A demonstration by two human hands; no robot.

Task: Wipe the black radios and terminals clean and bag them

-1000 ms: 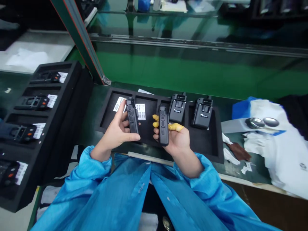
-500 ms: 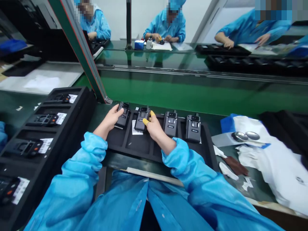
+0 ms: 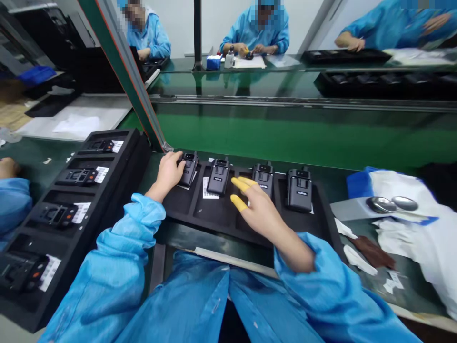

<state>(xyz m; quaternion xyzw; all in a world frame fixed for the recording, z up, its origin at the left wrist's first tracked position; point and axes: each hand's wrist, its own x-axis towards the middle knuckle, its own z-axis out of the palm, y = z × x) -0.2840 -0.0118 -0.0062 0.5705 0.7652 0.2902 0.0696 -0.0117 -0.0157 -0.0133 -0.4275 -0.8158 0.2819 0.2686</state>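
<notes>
My left hand (image 3: 169, 174) is at the left edge of the leftmost black handheld device (image 3: 190, 170), thumb and fingertips apart and close against it; some fingers are hidden. My right hand (image 3: 257, 204), with yellow finger cots, hovers open over the black foam tray (image 3: 203, 212), its fingers spread and holding nothing. The second device (image 3: 218, 178), marked Riton, lies in its compartment beside a white label (image 3: 207, 189). Behind my right hand, a third device (image 3: 264, 175) is partly covered. A fourth device (image 3: 299, 193) lies at the tray's right end.
A second foam tray (image 3: 85, 228) on the left holds several devices with labels. Spoons (image 3: 382, 205), a brown cloth (image 3: 373, 252) and white bags (image 3: 421, 228) lie at right. A green post (image 3: 132, 85) stands behind. Co-workers sit across the bench; another person's sleeve (image 3: 14, 205) shows at far left.
My right hand has let go of the second device and moved right, fingers spreading. My left thumb has come off the leftmost device's face to its edge. The view has shifted slightly.
</notes>
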